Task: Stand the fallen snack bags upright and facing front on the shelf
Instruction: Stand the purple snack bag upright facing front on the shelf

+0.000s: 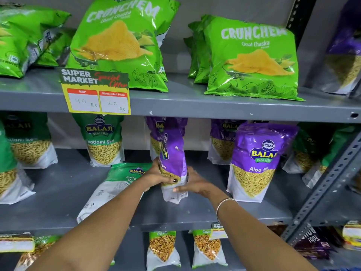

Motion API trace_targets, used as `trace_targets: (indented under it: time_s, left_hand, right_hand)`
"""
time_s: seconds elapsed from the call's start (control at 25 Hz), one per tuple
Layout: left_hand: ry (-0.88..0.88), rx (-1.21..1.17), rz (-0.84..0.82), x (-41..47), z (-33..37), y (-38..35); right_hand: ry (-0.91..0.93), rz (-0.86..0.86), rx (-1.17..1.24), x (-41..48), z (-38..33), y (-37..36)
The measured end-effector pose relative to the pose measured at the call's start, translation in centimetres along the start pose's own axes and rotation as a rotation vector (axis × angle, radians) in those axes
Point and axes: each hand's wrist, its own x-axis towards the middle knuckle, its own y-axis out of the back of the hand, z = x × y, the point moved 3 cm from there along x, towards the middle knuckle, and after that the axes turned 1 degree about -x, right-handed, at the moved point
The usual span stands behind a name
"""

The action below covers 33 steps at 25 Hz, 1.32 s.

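A purple Aloo Sev bag [172, 153] stands upright on the middle grey shelf [175, 214], turned partly sideways so its front faces left. My left hand [159, 176] grips its left side low down and my right hand [192, 182] presses its right side, thumb across the white bottom. Just left of it a green Ratlami Sev bag [115, 184] lies flat on its back, partly under my left forearm. Another purple Aloo Sev bag [257, 161] stands upright and facing front to the right.
Green Ratlami Sev bags [104, 139] stand along the back left, purple ones [221, 141] behind. The top shelf holds green Crunchem bags [252, 59] and a yellow price tag [95, 92]. A slotted metal upright [328, 182] runs diagonally at right. The lowest shelf holds more snack bags [163, 249].
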Motion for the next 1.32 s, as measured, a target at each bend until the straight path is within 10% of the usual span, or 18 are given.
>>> trace_targets:
  time_s: [0.8, 1.32]
  left_hand:
    - [0.093, 0.114, 0.216, 0.7, -2.5, 1.2]
    - [0.148, 0.504, 0.426, -5.1, -3.5, 14.7]
  right_hand:
    - [0.143, -0.078, 0.341, 1.2, 0.4, 3.3]
    - [-0.626, -0.281, -0.211, 0.1, -2.5, 0.0]
